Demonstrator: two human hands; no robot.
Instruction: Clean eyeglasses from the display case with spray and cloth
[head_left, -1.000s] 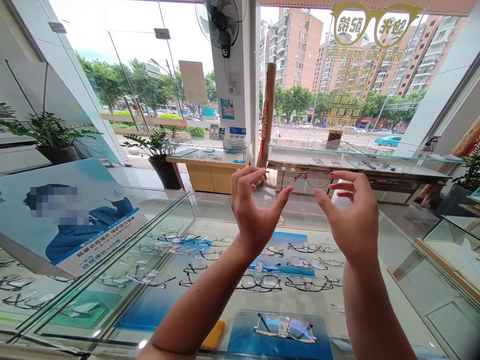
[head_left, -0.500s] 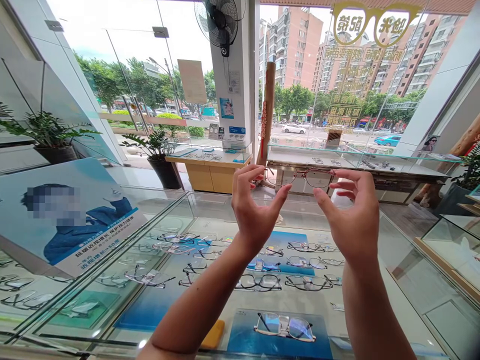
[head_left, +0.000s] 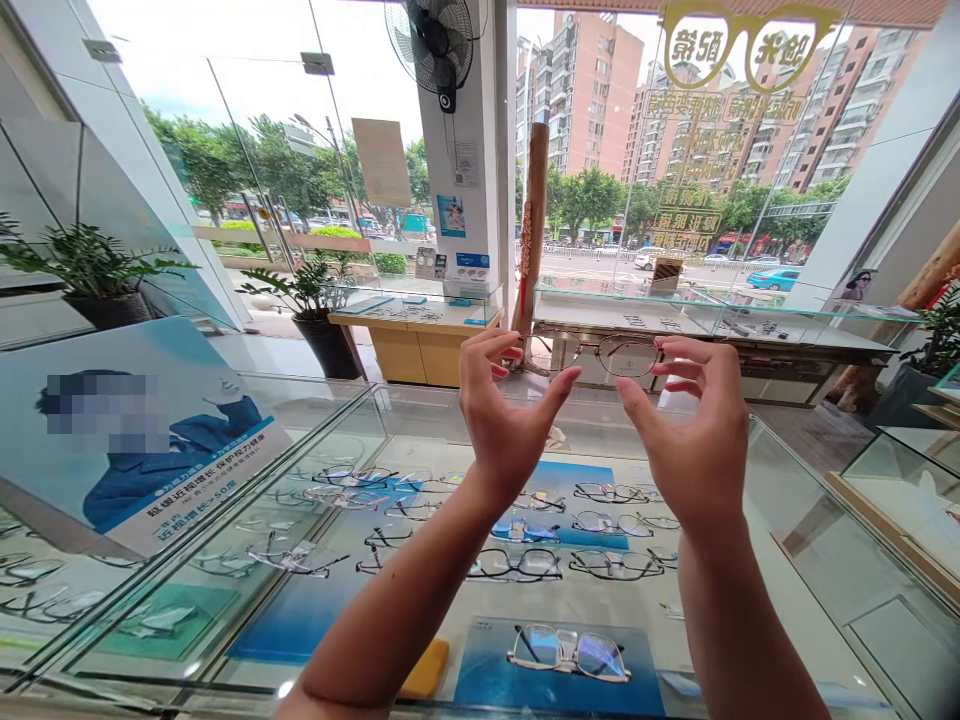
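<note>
A thin-rimmed pair of eyeglasses (head_left: 589, 343) is held up above the glass display case, its two lenses side by side. My left hand (head_left: 506, 410) grips the left end of the frame with the fingers, its thumb raised below the left lens. At the right end, my right hand (head_left: 694, 420) has its fingers on the frame and its thumb beneath the right lens. Beneath my arms, several eyeglasses (head_left: 517, 565) lie in rows inside the case. A metal-rimmed pair (head_left: 570, 652) rests on a blue card nearest me.
On the left stands a poster board (head_left: 127, 440). A yellow object (head_left: 426, 670) lies near the case's front. Beyond are a wooden cabinet (head_left: 412, 352), a potted plant (head_left: 326, 340), a wooden post (head_left: 534, 220) and a wall fan (head_left: 435, 45). Another glass case (head_left: 900, 490) stands at the right.
Both hands and the eyeglasses between them have shifted slightly left. The frame's angle has changed a little, and my grip at both ends continues.
</note>
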